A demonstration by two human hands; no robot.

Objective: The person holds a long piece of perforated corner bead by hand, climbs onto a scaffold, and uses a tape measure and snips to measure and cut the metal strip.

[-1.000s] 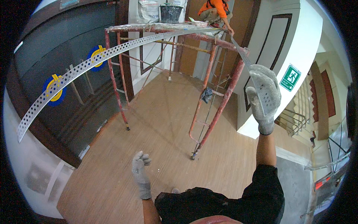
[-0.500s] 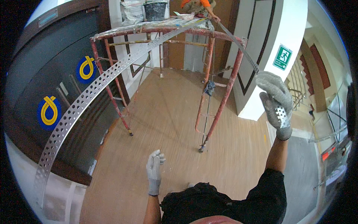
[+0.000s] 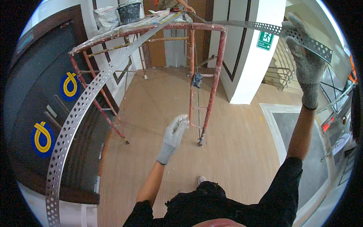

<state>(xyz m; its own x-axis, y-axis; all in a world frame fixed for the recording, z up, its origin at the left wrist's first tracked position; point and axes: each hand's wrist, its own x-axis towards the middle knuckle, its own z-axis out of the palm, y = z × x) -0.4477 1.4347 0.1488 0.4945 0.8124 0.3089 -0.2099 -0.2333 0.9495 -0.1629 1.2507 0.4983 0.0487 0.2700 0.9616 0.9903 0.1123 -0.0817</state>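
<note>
My right hand (image 3: 307, 62), in a grey glove, is raised at the upper right and closed around a perforated metal strip (image 3: 261, 25) near its end. From there the strip runs left to a co-worker's hand (image 3: 188, 8) above the scaffold. A second perforated metal length (image 3: 81, 100) slopes from near that hand down to the lower left; I cannot tell whether the two are joined. My left hand (image 3: 174, 136), gloved too, is held out over the floor, empty, its fingers loosely bent and slightly apart.
A paint-spattered red scaffold (image 3: 217, 75) stands ahead, bearing a black bucket (image 3: 130, 13) and a white sack (image 3: 106, 19). Dark doors (image 3: 41, 98) line the left. A white pillar (image 3: 245, 72) with a green exit sign (image 3: 265, 40) stands right of the scaffold, before stair railings (image 3: 280, 72).
My right hand has moved up and right, bringing its strip end across the pillar. My left hand has risen and reached forward. The view has shifted, and the scaffold appears farther left.
</note>
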